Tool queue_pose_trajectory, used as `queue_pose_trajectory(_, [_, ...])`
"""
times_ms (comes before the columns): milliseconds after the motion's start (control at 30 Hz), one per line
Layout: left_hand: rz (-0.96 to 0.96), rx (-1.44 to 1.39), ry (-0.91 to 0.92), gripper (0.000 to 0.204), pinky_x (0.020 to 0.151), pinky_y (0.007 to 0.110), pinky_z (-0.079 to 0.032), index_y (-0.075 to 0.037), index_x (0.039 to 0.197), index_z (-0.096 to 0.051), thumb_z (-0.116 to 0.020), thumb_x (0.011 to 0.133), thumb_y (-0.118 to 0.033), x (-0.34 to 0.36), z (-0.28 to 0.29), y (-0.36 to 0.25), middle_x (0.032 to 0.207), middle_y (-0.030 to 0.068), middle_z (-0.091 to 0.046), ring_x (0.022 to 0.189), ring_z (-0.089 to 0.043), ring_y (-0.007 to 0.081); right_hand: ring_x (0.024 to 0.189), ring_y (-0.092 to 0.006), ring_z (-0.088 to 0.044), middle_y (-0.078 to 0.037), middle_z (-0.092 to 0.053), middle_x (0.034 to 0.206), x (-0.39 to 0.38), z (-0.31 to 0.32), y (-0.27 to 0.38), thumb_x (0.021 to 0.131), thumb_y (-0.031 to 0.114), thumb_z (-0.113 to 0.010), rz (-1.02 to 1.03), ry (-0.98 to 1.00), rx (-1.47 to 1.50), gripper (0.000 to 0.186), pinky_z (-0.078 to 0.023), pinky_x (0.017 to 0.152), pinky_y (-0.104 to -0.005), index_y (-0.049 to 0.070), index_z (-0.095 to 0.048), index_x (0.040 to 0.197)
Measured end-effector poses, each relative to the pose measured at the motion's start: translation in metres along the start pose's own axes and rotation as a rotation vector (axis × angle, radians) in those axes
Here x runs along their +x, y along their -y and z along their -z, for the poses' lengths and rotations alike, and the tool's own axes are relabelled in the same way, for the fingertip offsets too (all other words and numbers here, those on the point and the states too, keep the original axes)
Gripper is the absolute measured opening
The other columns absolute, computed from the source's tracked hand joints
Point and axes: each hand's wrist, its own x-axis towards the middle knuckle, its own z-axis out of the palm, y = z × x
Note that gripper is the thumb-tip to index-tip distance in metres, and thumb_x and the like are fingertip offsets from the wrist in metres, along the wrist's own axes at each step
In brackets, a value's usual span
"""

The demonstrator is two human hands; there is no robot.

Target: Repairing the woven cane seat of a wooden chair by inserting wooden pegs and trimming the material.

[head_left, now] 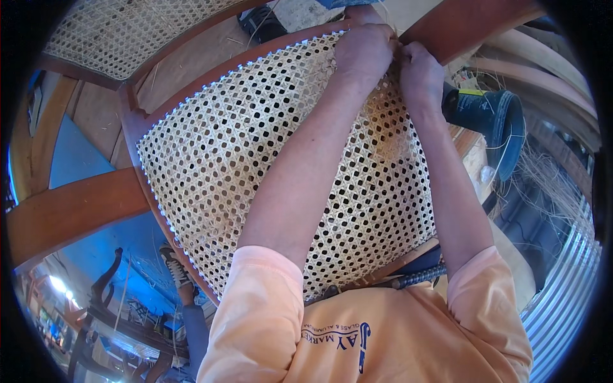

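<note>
A woven cane seat panel with a pattern of small holes lies in a reddish-brown wooden chair frame. At its far right corner, my left hand is closed, its fingertips turned toward the frame and mostly hidden. Close beside it, my right hand is closed too, knuckles up, at the same corner. Whatever the fingers pinch there is too small or covered to make out. The weave just below my hands looks browner than the rest.
A second cane panel in a wooden frame stands at the far left. On the right are a dark green bucket and a tangle of loose cane strands. A wooden board rises beyond my right hand. A dark shoe is at the top.
</note>
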Motion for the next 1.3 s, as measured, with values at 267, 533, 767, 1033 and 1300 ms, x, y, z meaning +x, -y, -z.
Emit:
queue_pose_trajectory(267, [-0.049, -0.001, 0.042, 0.021, 0.072, 0.042, -0.048, -0.009, 0.087, -0.064, -0.055, 0.079, -0.026, -0.003, 0.004, 0.005, 0.082, 0.0127, -0.064, 0.080, -0.061, 0.0290, 0.078, -0.0378, -0.060, -0.022, -0.061, 0.080, -0.004, -0.008, -0.005, 0.082, 0.015, -0.053, 0.015, -0.115, 0.001, 0.016, -0.047, 0.071, -0.0436, 0.006, -0.061, 0.091])
queue_pose_trajectory(533, [-0.068, -0.024, 0.019, 0.022, 0.072, 0.042, -0.048, -0.008, 0.085, -0.064, -0.054, 0.079, -0.026, -0.004, 0.005, 0.007, 0.082, 0.0144, -0.063, 0.080, -0.061, 0.0299, 0.084, -0.0352, -0.059, -0.018, -0.060, 0.089, -0.004, -0.017, -0.011, 0.081, 0.014, -0.051, 0.097, -0.047, -0.140, 0.016, -0.048, 0.074, -0.0420, 0.007, -0.061, 0.090])
queue_pose_trajectory(767, [-0.061, -0.031, 0.047, 0.022, 0.070, 0.042, -0.049, -0.008, 0.085, -0.064, -0.055, 0.079, -0.027, -0.004, 0.008, 0.005, 0.080, 0.0145, -0.063, 0.077, -0.061, 0.0304, 0.087, -0.0345, -0.059, -0.018, -0.060, 0.092, 0.000, -0.009, -0.009, 0.080, 0.015, -0.049, 0.053, 0.053, -0.216, 0.018, -0.048, 0.076, -0.0421, 0.006, -0.062, 0.088])
queue_pose_trajectory(1033, [-0.053, -0.132, 0.041, 0.022, 0.069, 0.042, -0.048, -0.009, 0.085, -0.064, -0.055, 0.078, -0.027, -0.006, 0.006, 0.006, 0.079, 0.0132, -0.064, 0.076, -0.061, 0.0297, 0.092, -0.0341, -0.058, -0.017, -0.060, 0.099, 0.004, -0.004, -0.006, 0.082, 0.018, -0.046, -0.068, 0.178, -0.163, 0.021, -0.047, 0.079, -0.0417, 0.008, -0.062, 0.093])
queue_pose_trajectory(1300, [-0.054, 0.016, -0.042, 0.021, 0.069, 0.042, -0.049, -0.010, 0.085, -0.064, -0.053, 0.079, -0.026, -0.003, -0.005, 0.009, 0.080, 0.0141, -0.063, 0.078, -0.061, 0.0301, 0.083, -0.0368, -0.058, -0.019, -0.061, 0.088, -0.003, -0.013, -0.005, 0.081, 0.017, -0.050, 0.027, -0.020, -0.225, 0.017, -0.047, 0.074, -0.0429, 0.004, -0.059, 0.087])
